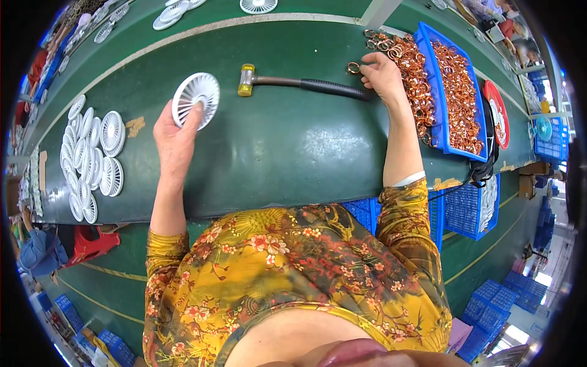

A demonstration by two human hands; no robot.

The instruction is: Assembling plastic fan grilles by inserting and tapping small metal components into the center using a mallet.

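Observation:
My left hand (173, 144) grips a round white slotted plastic disc (205, 85) by its lower edge, thumb on its face and the disc tilted up above the table. My right hand (385, 78) pinches a small copper-coloured ring (353, 68) at its fingertips, beside a heap of loose copper rings (414, 79). Between the two hands lies a hammer (333, 87) with a yellow-faced head and a black grip. The grip's end reaches close to my right wrist.
Many white discs (85, 153) lie piled on the green table (287, 159) at left. A blue tray (433, 92) full of copper rings stands at right, with a red basin (500, 119) beyond it. A blue crate (465, 211) sits below the table edge. Behind runs a green conveyor belt (214, 13) carrying more discs.

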